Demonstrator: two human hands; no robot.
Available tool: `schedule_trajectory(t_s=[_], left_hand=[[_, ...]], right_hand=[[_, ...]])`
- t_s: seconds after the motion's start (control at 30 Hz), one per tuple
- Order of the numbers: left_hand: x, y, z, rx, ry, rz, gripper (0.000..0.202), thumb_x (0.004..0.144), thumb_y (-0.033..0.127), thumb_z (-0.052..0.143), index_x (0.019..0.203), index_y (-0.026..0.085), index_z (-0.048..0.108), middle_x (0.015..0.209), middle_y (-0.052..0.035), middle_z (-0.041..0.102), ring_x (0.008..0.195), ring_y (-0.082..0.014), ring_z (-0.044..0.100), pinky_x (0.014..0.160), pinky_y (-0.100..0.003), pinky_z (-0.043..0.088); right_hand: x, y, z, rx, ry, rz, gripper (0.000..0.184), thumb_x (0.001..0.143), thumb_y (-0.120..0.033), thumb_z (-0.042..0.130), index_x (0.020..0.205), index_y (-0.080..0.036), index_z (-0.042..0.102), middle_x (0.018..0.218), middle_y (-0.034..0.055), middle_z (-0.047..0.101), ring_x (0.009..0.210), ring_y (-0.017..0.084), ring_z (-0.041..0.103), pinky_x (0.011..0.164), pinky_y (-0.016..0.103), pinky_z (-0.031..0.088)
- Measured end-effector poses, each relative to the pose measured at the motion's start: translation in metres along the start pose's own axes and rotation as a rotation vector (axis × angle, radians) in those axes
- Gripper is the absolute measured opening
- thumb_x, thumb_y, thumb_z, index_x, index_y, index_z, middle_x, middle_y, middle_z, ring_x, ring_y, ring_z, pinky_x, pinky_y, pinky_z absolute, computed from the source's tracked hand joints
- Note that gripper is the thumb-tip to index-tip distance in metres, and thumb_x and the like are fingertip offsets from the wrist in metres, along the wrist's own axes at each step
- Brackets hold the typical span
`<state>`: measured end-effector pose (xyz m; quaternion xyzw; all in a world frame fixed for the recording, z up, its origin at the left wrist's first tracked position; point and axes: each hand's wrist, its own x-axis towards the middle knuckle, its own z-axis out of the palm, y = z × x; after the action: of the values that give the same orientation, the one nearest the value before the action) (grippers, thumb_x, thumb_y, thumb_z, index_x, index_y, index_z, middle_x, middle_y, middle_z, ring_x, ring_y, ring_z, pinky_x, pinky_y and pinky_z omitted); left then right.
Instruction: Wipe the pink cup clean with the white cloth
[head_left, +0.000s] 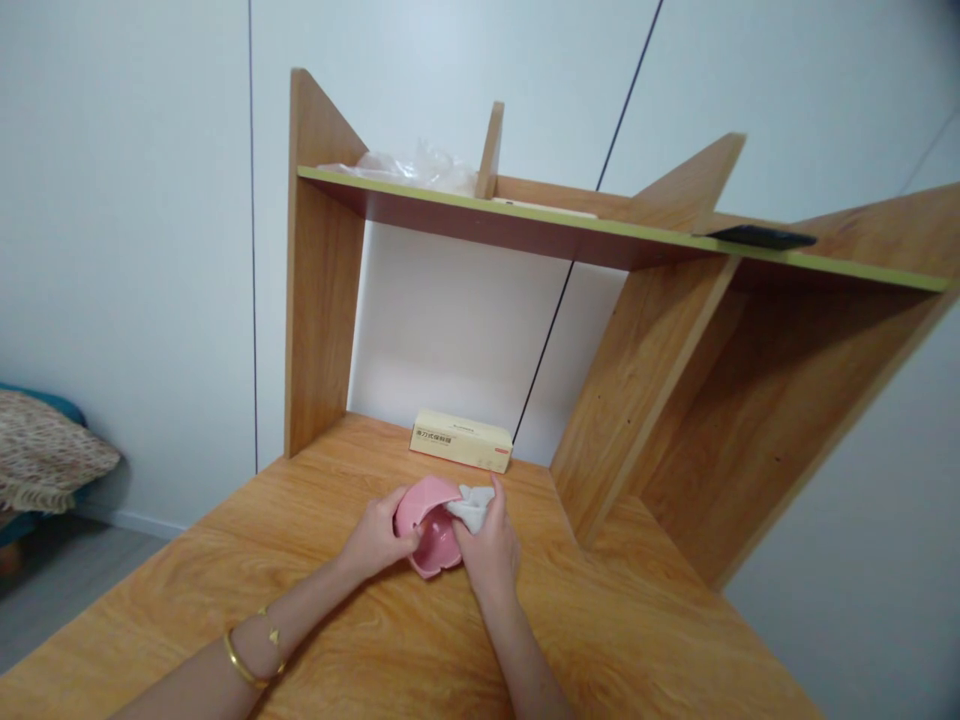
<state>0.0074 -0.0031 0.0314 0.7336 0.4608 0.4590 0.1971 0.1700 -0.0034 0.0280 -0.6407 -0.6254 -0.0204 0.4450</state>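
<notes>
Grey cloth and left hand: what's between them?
The pink bowl, as the head view shows: the left hand holds its left side; the grey cloth, in the right hand, is at its right.

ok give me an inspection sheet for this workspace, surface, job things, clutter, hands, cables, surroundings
Surface: wood-grain desk
Job's things: pink bowl, tilted with its inside partly showing; pale grey cloth at its rim
Clutter: cream box at the back of the desk; clear plastic and a dark flat object on the upper shelf
Hands: left hand grips the bowl; right hand holds the cloth against it
Cables: nothing seen
Surroundings: pale wall behind; patterned fabric at far left
</notes>
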Motion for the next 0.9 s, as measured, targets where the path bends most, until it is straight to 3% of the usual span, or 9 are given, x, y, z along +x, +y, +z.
schedule_trajectory(t_s=[0.07, 0.23, 0.3, 0.5, 0.73, 0.9], left_hand=[[0.0, 0.0, 0.0, 0.02, -0.012, 0.012, 0.041, 0.067, 0.028, 0.051, 0.104, 0.013, 0.054, 0.092, -0.0068, 0.066, 0.08, -0.0206, 0.059, 0.073, -0.029, 0.046], [-0.001, -0.001, 0.001, 0.106, -0.043, 0.025, 0.04, 0.068, 0.032, 0.051, 0.104, 0.015, 0.054, 0.09, -0.0059, 0.066, 0.077, -0.0208, 0.06, 0.071, -0.029, 0.045], [-0.001, 0.0, 0.001, 0.119, -0.052, 0.039, 0.039, 0.069, 0.033, 0.05, 0.103, 0.015, 0.055, 0.089, -0.0061, 0.066, 0.077, -0.0206, 0.06, 0.07, -0.028, 0.045], [0.002, 0.01, -0.003, 0.19, -0.076, 0.035, 0.042, 0.068, 0.035, 0.051, 0.106, 0.017, 0.053, 0.084, -0.0043, 0.066, 0.072, -0.0202, 0.06, 0.066, -0.028, 0.044], [-0.002, 0.014, -0.003, 0.26, -0.119, 0.018, 0.043, 0.065, 0.03, 0.052, 0.106, 0.018, 0.052, 0.079, -0.0032, 0.066, 0.068, -0.02, 0.06, 0.061, -0.027, 0.043], [-0.001, 0.014, -0.001, 0.282, -0.107, 0.036, 0.045, 0.067, 0.034, 0.052, 0.108, 0.018, 0.051, 0.076, -0.0034, 0.066, 0.065, -0.0197, 0.06, 0.059, -0.026, 0.043]], right_hand=[[-0.002, 0.0, 0.0, 0.035, -0.004, -0.051, 0.069, 0.072, -0.033, 0.054, 0.132, -0.018, 0.024, 0.097, 0.008, 0.061, 0.082, 0.023, 0.06, 0.062, 0.029, 0.043], [-0.008, 0.005, 0.002, 0.11, 0.095, -0.341, 0.056, 0.077, -0.026, 0.049, 0.129, -0.017, 0.03, 0.085, 0.0064, 0.062, 0.076, 0.02, 0.058, 0.068, 0.031, 0.043], [-0.007, 0.005, 0.002, 0.066, 0.1, -0.377, 0.054, 0.077, -0.024, 0.049, 0.128, -0.018, 0.032, 0.088, 0.0076, 0.062, 0.077, 0.021, 0.057, 0.069, 0.032, 0.043], [0.0, 0.003, -0.001, -0.058, 0.04, -0.128, 0.069, 0.072, -0.029, 0.056, 0.132, -0.017, 0.025, 0.095, 0.0095, 0.059, 0.085, 0.024, 0.056, 0.067, 0.032, 0.043], [-0.003, 0.006, -0.002, 0.033, 0.103, -0.33, 0.053, 0.075, -0.028, 0.051, 0.125, -0.018, 0.036, 0.083, 0.0067, 0.06, 0.076, 0.022, 0.056, 0.067, 0.033, 0.042], [-0.002, 0.007, -0.003, 0.008, 0.072, -0.097, 0.061, 0.074, -0.029, 0.049, 0.13, -0.019, 0.027, 0.091, 0.0059, 0.061, 0.077, 0.022, 0.058, 0.059, 0.029, 0.042]])
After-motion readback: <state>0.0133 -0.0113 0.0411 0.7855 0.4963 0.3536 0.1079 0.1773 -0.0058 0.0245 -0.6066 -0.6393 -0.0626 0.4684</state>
